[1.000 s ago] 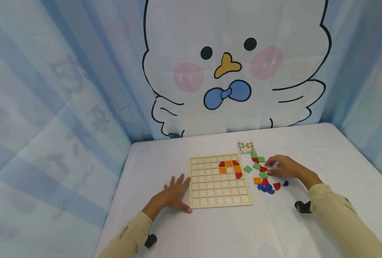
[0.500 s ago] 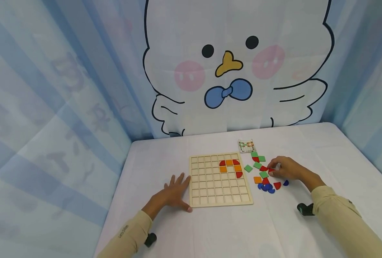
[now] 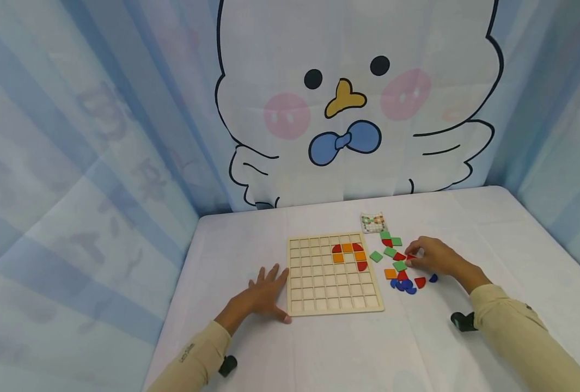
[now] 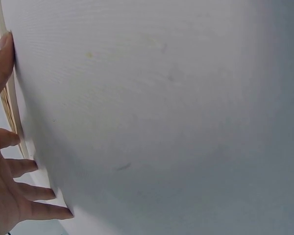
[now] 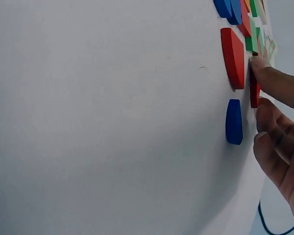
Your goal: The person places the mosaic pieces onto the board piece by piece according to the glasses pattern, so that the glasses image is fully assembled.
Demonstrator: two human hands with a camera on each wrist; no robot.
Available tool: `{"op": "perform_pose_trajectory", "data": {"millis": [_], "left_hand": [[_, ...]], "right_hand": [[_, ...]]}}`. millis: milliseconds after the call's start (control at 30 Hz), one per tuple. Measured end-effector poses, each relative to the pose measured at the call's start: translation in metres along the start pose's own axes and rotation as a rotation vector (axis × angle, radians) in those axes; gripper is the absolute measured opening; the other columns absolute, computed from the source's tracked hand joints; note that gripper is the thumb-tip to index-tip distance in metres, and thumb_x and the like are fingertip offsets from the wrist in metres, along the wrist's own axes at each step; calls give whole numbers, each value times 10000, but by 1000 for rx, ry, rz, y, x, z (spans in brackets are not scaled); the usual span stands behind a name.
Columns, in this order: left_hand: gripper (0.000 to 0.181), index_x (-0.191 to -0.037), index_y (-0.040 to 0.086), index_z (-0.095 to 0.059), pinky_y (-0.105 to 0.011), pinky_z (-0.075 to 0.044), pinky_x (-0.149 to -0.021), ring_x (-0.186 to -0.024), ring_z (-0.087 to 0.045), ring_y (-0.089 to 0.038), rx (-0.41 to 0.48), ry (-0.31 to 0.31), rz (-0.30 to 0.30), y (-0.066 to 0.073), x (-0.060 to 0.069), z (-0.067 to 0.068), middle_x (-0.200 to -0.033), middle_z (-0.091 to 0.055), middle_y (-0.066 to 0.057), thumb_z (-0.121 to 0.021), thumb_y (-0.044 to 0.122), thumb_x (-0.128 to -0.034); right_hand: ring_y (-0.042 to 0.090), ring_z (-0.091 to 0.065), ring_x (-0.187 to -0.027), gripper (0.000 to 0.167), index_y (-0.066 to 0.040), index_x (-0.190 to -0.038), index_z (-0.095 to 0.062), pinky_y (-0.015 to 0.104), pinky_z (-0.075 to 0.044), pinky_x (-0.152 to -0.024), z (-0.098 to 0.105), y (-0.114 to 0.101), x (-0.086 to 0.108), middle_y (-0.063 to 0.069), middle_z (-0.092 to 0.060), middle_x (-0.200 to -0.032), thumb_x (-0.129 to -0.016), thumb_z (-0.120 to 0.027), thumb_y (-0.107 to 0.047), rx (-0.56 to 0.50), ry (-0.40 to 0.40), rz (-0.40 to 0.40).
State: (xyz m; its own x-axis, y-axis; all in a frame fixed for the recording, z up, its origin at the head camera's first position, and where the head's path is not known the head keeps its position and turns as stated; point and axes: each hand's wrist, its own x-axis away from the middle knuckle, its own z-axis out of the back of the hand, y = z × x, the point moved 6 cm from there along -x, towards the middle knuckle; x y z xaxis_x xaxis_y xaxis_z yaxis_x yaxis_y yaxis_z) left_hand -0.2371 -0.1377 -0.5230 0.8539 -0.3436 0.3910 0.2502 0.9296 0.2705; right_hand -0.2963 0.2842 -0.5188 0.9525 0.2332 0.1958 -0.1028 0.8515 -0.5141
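A pale wooden grid board lies on the white table, with red and orange pieces set in cells at its upper right. The left hand is spread flat on the table, thumb and a fingertip at the board's left edge; the left wrist view shows that hand with fingers apart. To the right of the loose pieces, the right hand pinches a red piece between thumb and fingers, and in the right wrist view this hand holds it close to the tabletop.
Loose green, red, orange and blue pieces lie between board and right hand. A small patterned card is behind the board's right corner. A printed curtain stands behind the table.
The right thumb and fingers have come together on a red piece, and that hand has shifted very slightly. The left hand stays in place beside the board.
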Motion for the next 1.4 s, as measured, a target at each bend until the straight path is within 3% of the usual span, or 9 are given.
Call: {"op": "perform_pose_trajectory", "data": {"millis": [167, 467, 700, 1100, 1400], "left_hand": [[1222, -1614, 153, -215, -742, -196, -1132, -1516, -64, -523, -4, -7, 3, 1, 1, 1, -1686, -107, -171, -892, 535, -672], [1235, -1617, 159, -205, -736, -207, -1133, -1517, -63, -520, -16, -9, 13, 0, 0, 1, -1687, -101, -168, -888, 553, -666], [1232, -1613, 148, -218, -742, -199, -1130, -1515, -58, -527, 0, -3, 8, 0, 0, 1, -1684, -109, -181, -893, 546, -661], [1235, -1612, 152, -221, -743, -208, -1126, -1513, -72, -530, -15, -2, 5, -1, 0, -1, -1682, -123, -180, -890, 560, -658], [1235, -1611, 146, -223, -746, -211, -1124, -1512, -74, -531, -10, -2, 2, -1, 0, -1, -1681, -123, -184, -893, 555, -658]], "right_hand": [[336, -569, -1047, 405, -37, -1185, -673, 507, -536, -895, -2, 1, 2, 141, -643, -1096, -886, -776, -289, -4, 17, -30], [372, -572, -1044, 343, -31, -1145, -691, 537, -523, -880, 4, 2, 4, 166, -660, -1089, -901, -760, -262, 27, 69, -41], [372, -558, -1036, 305, -36, -1086, -696, 495, -536, -847, 2, 3, 2, 184, -656, -1110, -894, -766, -263, 13, 64, -84], [299, -576, -964, 273, -76, -1130, -671, 462, -556, -819, -1, -7, 6, 148, -672, -1077, -905, -755, -206, 14, 63, -11], [241, -560, -882, 276, -118, -1176, -664, 313, -529, -699, -5, -4, 4, 120, -667, -1027, -923, -731, -205, 14, 36, 32]]}}
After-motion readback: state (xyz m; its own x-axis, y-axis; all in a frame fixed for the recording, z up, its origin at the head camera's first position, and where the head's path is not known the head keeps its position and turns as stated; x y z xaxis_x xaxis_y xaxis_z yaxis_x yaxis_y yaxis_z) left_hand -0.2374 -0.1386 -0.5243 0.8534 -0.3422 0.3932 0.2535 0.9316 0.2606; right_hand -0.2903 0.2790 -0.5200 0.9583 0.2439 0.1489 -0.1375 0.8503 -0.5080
